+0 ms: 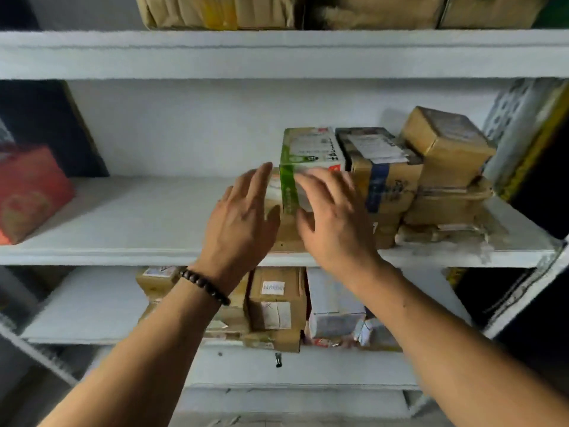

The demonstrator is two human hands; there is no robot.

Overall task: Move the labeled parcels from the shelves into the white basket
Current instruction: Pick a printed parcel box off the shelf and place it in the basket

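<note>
White-painted shelving against a pale wall. On the middle board (pixel 138 217), right of centre: a green-and-white cardboard carton (pixel 311 149), resting atop a flat brown cardboard box (pixel 286 235), close against a brown cardboard parcel banded with blue tape (pixel 381 180) on its right. Carries a white shipping label on the upward face, green side turned left; long axis unclear, front face half hidden by fingers. Print on the label too blurred to read; dark handwritten strokes along its right edge, equally illegible. Left hand (pixel 243 217), dark beaded bracelet (pixel 204 286) at the wrist, just left of the carton, fingers straight and spread, gripping nothing. Right hand (pixel 335 223) before the carton's front face, fingers splayed likewise; contact with the cardboard impossible to tell through the blur. Carton between the two palms, ungrasped.
</note>
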